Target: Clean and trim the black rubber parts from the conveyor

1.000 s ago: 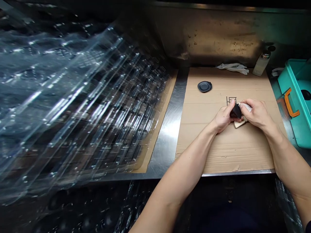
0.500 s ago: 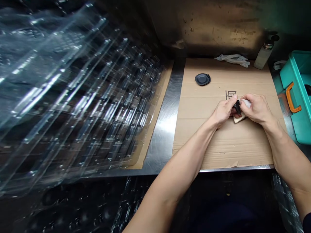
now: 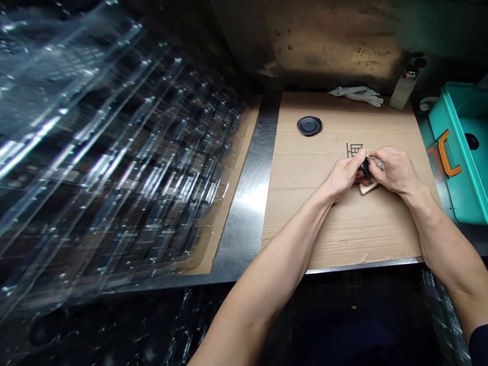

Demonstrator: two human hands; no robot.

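Over the cardboard sheet [image 3: 305,203], my left hand [image 3: 343,175] is closed on a small black part [image 3: 366,168], thumb on top. My right hand [image 3: 396,170] meets it from the right, fingers bent and pinching a white cloth [image 3: 377,162] against or beside the part. Much of the cloth is hidden by the fingers. Just below the hands a beige block-like piece [image 3: 368,188] shows; whether a hand touches it I cannot tell. Farther back on the cardboard lies a black, rounded, shallow dish-like piece [image 3: 309,125].
Stacked clear plastic trays [image 3: 152,168] with dark pieces fill the left side. At the back are a white glove [image 3: 358,95] and a bottle [image 3: 404,90] with a metal cap. A teal bin [image 3: 455,152] with an orange handle [image 3: 448,154] stands on the right.
The whole scene has shifted slightly left as the camera turned. My right fingers have curled over the cloth, so less of it shows. Both hands remain at the black part.
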